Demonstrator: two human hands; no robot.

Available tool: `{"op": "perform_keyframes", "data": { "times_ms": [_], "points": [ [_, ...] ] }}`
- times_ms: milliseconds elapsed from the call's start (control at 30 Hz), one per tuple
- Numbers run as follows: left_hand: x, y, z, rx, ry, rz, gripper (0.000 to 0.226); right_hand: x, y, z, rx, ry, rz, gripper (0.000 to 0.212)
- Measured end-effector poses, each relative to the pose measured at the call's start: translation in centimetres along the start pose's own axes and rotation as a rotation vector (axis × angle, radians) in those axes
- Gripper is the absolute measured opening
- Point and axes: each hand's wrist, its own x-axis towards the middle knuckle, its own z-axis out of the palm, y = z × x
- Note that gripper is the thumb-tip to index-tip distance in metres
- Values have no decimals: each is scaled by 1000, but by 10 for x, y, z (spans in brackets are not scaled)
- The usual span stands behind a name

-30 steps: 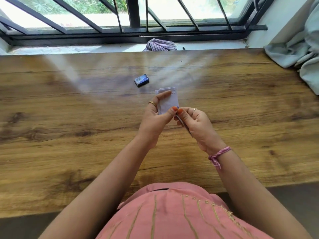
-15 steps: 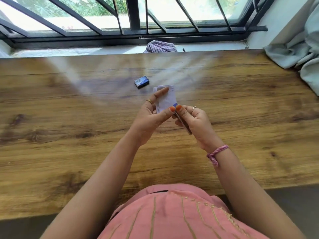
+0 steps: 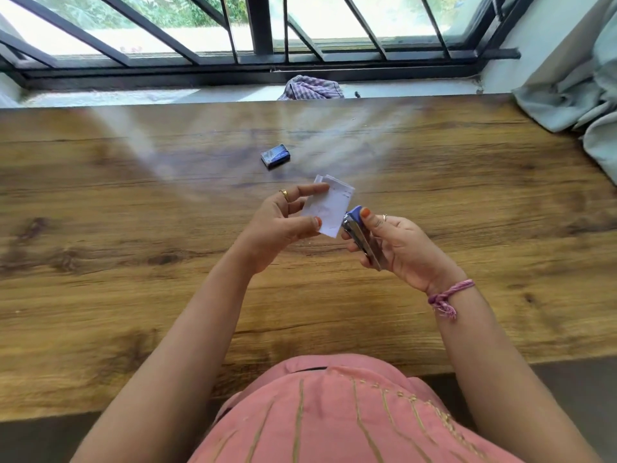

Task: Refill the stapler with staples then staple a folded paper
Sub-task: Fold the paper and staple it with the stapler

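Observation:
My left hand pinches a small folded white paper between thumb and fingers, holding it above the wooden table. My right hand grips a small blue and metal stapler, thumb on its blue top. The stapler's nose sits at the paper's lower right edge; whether the paper is between the jaws I cannot tell. A small blue staple box lies on the table beyond the hands.
A checked cloth lies on the window ledge behind the table. Grey fabric hangs over the table's far right corner. Black window bars run across the back.
My right hand has drawn the stapler to the right, so its blue top and metal body now show beside the paper. My left hand has tilted the paper and shifted slightly left.

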Motion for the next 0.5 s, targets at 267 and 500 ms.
{"op": "perform_keyframes", "data": {
  "times_ms": [267, 500],
  "points": [
    [6, 16, -4, 240, -99, -28, 52, 0, -8, 7, -1, -58, 9, 31],
    [7, 21, -4, 307, -125, -29, 54, 1, -6, 7, -22, -37, -5, 35]
  ]
}}
